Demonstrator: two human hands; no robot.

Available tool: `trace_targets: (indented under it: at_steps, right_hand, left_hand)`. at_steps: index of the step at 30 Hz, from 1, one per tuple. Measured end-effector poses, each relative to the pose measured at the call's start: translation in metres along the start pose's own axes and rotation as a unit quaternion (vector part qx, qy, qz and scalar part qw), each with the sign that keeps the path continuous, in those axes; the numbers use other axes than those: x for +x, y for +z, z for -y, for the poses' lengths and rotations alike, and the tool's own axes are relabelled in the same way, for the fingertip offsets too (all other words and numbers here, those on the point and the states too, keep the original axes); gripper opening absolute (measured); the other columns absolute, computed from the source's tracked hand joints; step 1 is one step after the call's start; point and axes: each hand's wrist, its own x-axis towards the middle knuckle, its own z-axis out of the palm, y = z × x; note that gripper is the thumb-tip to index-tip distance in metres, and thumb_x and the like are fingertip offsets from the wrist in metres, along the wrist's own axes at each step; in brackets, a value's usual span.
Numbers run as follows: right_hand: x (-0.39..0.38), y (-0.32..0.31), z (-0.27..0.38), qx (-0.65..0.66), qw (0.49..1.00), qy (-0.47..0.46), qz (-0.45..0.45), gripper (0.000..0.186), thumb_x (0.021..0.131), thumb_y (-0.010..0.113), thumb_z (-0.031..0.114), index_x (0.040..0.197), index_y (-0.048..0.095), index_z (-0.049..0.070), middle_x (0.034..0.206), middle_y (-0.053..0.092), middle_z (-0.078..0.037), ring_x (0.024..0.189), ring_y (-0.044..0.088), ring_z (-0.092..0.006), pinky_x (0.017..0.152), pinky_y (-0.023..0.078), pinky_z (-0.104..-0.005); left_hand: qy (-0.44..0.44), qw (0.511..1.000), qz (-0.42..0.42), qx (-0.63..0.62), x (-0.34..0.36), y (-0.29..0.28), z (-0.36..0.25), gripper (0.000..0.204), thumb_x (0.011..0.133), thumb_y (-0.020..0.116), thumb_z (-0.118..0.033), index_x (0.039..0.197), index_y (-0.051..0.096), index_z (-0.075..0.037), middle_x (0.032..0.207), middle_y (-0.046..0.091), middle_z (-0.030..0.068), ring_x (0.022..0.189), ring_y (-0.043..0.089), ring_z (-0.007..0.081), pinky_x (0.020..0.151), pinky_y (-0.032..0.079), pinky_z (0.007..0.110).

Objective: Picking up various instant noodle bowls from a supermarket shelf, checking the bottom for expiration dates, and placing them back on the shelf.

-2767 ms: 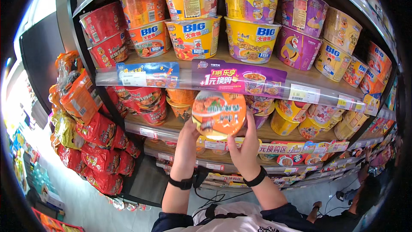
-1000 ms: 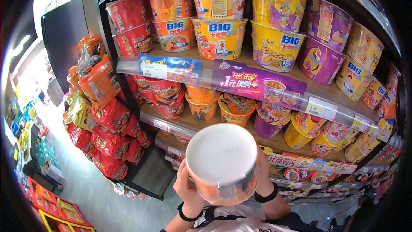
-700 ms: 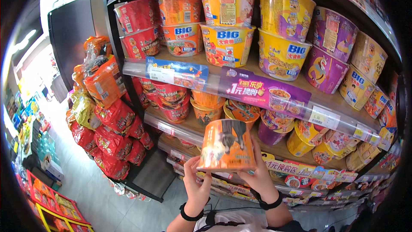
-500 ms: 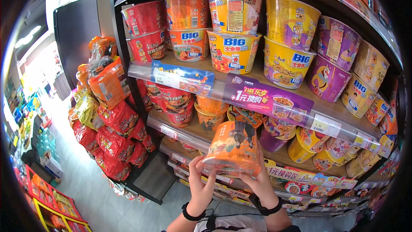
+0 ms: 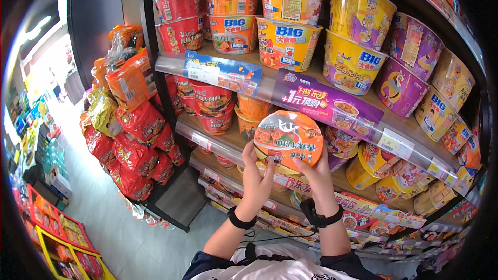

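Note:
An orange instant-noodle cup [image 5: 288,139] is held up in front of the middle shelf, its round printed lid tilted to face me. My left hand [image 5: 256,179] grips its near left side, fingers wrapped along the edge. On the near right side my right hand [image 5: 314,173] holds it too, with the thumb on the lid's rim. The cup's lower wall is mostly hidden behind the lid and hands. Just behind it on the shelf stand another orange noodle cup [image 5: 249,127] and stacked red noodle cups [image 5: 215,119].
Large stacked noodle tubs, such as a yellow one [image 5: 355,63], fill the shelf above. A clear price rail [image 5: 168,64] with a purple promotional sign [image 5: 328,105] juts out along its edge. Red noodle packs [image 5: 137,153] are piled at left, beside a tiled floor [image 5: 106,212].
The cup has turned in my hands, from its side wall and base edge showing to its lid facing me. Both hands have moved higher in view.

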Motion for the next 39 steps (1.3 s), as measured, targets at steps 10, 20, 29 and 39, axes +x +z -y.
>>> trace_targets:
  at_steps: [10, 20, 29, 39]
  right_hand:
    - [-0.001, -0.002, 0.002, 0.082, 0.991, 0.094, -0.05, 0.06, 0.078, 0.061, 0.012, 0.128, 0.029, 0.005, 0.117, 0.046, -0.009, 0.104, 0.051, -0.0206, 0.086, 0.045, -0.0354]
    - [0.046, -0.001, 0.001, 0.296, 0.954, 0.05, -0.017, 0.035, 0.079, 0.049, 0.005, 0.113, 0.041, 0.001, 0.114, 0.045, -0.008, 0.111, 0.043, -0.0271, 0.099, 0.032, -0.0377]
    - [0.014, 0.02, 0.006, 0.18, 0.978, 0.01, -0.109, 0.053, 0.077, 0.043, 0.003, 0.128, 0.03, -0.002, 0.131, 0.035, -0.01, 0.119, 0.036, -0.0234, 0.099, 0.026, -0.0358]
    - [0.091, 0.058, -0.035, 0.072, 0.996, 0.044, 0.016, 0.051, 0.076, 0.055, 0.009, 0.124, 0.039, 0.002, 0.122, 0.043, -0.007, 0.11, 0.041, -0.017, 0.092, 0.032, -0.0291]
  left_hand:
    - [0.057, 0.997, 0.035, 0.036, 0.016, 0.003, 0.011, 0.051, 0.084, 0.048, -0.001, 0.126, 0.02, 0.0, 0.113, 0.048, 0.0131, 0.093, 0.051, 0.0141, 0.076, 0.041, 0.025]
    - [0.0, 0.982, 0.184, -0.035, 0.091, 0.025, 0.019, 0.055, 0.083, 0.053, -0.013, 0.128, 0.025, -0.001, 0.095, 0.056, 0.0137, 0.075, 0.06, 0.016, 0.064, 0.046, 0.026]
    - [-0.021, 0.976, 0.186, -0.112, 0.093, -0.006, 0.025, 0.044, 0.084, 0.047, -0.005, 0.126, 0.036, 0.001, 0.112, 0.053, 0.0119, 0.105, 0.049, 0.0164, 0.088, 0.038, 0.027]
    - [0.041, 0.999, 0.008, 0.028, 0.161, -0.031, 0.06, 0.043, 0.087, 0.045, -0.018, 0.123, 0.036, 0.004, 0.116, 0.049, 0.0188, 0.11, 0.045, 0.0243, 0.091, 0.034, 0.031]
